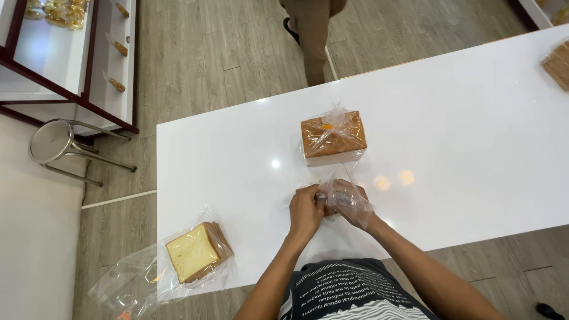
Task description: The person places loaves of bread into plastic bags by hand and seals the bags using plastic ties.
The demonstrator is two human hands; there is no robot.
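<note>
White table (474, 118) – two bagged loaves (333, 138) (195, 251), clear bag (347, 198)

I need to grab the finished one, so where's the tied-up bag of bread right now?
The tied bag of bread sits near the middle of the white table in the head view, just beyond the two hands, which are together on a clear plastic bag.

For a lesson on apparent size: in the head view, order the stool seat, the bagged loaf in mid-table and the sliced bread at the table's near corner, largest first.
1. Bagged loaf.
2. Sliced bread, close behind; it lies nearer the camera, so this ranking is unsure.
3. Stool seat, smallest-looking, but it sits lower and farther away.
</note>
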